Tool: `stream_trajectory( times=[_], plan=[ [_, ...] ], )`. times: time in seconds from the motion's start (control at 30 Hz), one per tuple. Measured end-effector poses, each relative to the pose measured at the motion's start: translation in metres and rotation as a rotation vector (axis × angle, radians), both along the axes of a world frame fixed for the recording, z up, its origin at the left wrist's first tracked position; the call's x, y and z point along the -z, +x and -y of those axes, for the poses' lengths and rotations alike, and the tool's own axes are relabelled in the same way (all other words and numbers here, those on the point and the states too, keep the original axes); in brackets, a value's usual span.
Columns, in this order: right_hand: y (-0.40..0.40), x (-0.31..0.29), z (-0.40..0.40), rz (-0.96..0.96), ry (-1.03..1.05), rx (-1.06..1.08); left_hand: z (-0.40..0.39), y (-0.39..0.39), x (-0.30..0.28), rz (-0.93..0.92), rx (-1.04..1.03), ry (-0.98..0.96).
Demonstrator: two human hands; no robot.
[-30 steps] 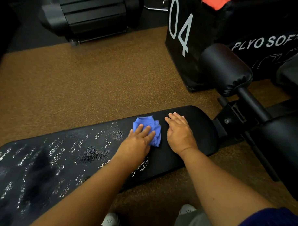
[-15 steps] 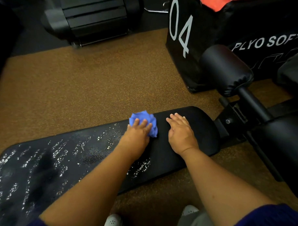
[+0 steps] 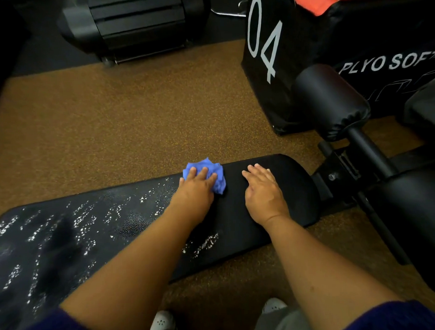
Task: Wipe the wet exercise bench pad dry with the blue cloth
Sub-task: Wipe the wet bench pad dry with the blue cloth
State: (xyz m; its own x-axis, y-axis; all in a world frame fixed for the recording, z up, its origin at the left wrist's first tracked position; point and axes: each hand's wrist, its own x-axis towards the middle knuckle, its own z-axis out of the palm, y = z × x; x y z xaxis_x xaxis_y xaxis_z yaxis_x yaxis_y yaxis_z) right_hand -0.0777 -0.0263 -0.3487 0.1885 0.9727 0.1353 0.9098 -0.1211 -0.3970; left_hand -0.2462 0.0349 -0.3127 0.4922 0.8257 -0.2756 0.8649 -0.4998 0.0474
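Observation:
A long black bench pad [image 3: 238,228] runs from lower left to centre right. Water droplets glisten over its left half and in a small patch near its front edge. A crumpled blue cloth [image 3: 218,176] lies at the pad's far edge. My left hand [image 3: 196,190] presses down on the cloth, fingers spread over it, covering most of it. My right hand [image 3: 263,190] rests flat on the dry right end of the pad, fingers together, holding nothing.
A black plyo box [image 3: 270,71] marked 04 stands at the back right. A black roller pad [image 3: 330,99] on a bar and the bench frame [image 3: 340,170] sit to the right. Dark equipment [image 3: 137,24] is at the back. The floor is brown rubber [image 3: 136,123]. White shoes [image 3: 162,322] show below.
My left hand has slid the blue cloth away from me and slightly left, from mid-pad to the pad's far edge. My right hand has stayed flat in place.

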Motion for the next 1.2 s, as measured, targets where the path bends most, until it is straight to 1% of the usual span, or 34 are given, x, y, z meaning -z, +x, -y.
stream_trajectory(
  times=[0.17,0.23,0.3,0.33,0.43,0.57,0.63,0.7,0.83,0.93,1.03,1.2],
  plan=[
    [0.0,0.0,0.0,0.011,-0.006,-0.001,-0.037,-0.003,-0.003,0.001,0.053,-0.079],
    [0.0,0.0,0.001,0.002,0.006,-0.006,-0.033,-0.008,-0.002,0.004,0.096,-0.056],
    [-0.001,0.0,0.0,-0.011,0.016,-0.003,-0.015,-0.011,-0.007,0.086,0.185,0.025],
    [-0.001,0.0,0.0,-0.019,0.022,-0.002,-0.003,-0.014,-0.009,0.108,0.218,0.035],
    [-0.001,-0.001,-0.001,-0.039,0.023,0.001,0.038,-0.021,-0.006,0.043,0.311,0.135],
    [0.0,-0.002,0.001,-0.036,0.006,-0.004,0.098,-0.029,0.003,-0.006,0.355,0.085],
    [-0.001,-0.003,0.001,-0.029,0.007,0.0,0.123,-0.032,0.01,0.003,0.331,0.086],
    [-0.001,-0.003,0.001,-0.02,-0.001,0.008,0.143,-0.033,0.015,0.017,0.259,0.048],
    [-0.001,-0.004,0.001,-0.011,-0.009,0.011,0.156,-0.031,0.019,0.024,0.162,0.001],
    [-0.001,-0.004,0.001,-0.001,-0.012,0.009,0.139,-0.024,0.014,-0.014,0.083,-0.083],
    [0.0,-0.004,0.002,-0.008,-0.001,0.011,0.107,-0.013,0.003,0.043,-0.015,-0.02],
    [0.0,-0.003,0.001,0.0,0.001,0.008,0.031,-0.006,0.0,0.022,-0.116,-0.013]
  ],
)
